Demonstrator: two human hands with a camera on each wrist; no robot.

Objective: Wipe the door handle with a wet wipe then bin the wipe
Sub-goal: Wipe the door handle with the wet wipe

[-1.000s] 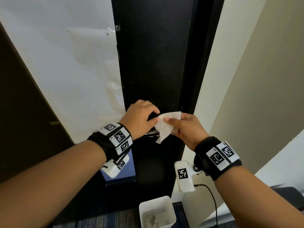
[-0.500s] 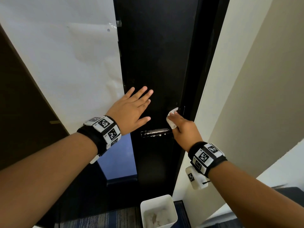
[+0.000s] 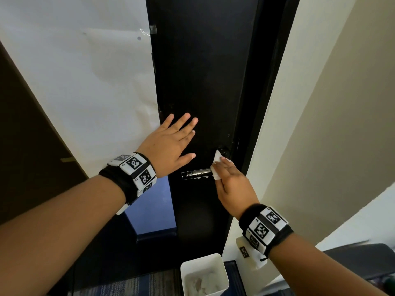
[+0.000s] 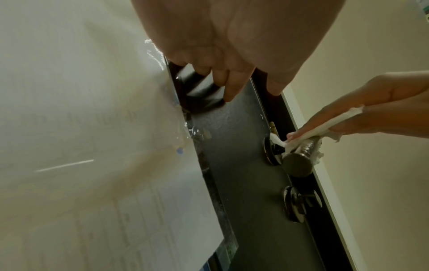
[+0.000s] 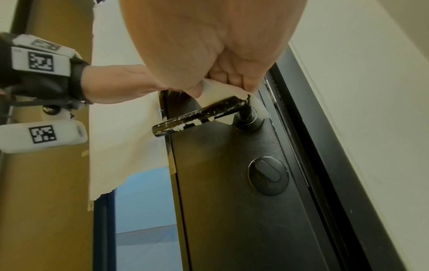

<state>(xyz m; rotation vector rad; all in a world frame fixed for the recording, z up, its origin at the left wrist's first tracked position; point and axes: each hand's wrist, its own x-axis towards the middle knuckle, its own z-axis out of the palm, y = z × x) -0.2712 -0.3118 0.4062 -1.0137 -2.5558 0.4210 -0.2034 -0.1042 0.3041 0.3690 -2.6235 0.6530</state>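
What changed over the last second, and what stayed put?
The left hand let go of the wet wipe and moved up to press flat on the door. The right hand kept the wipe and pressed it onto the door handle. The bin stayed put.

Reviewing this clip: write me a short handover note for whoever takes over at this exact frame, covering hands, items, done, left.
Left hand: fingers straight, flat against the black door, holding nothing.
Right hand: holds the wet wipe against the door handle at its pivot end.
White bin on the floor below, with crumpled wipes inside.
Done: wipe is on the handle.
Left: white specks show along the lever, so wipe out to its free end, then drop the wipe in the bin.
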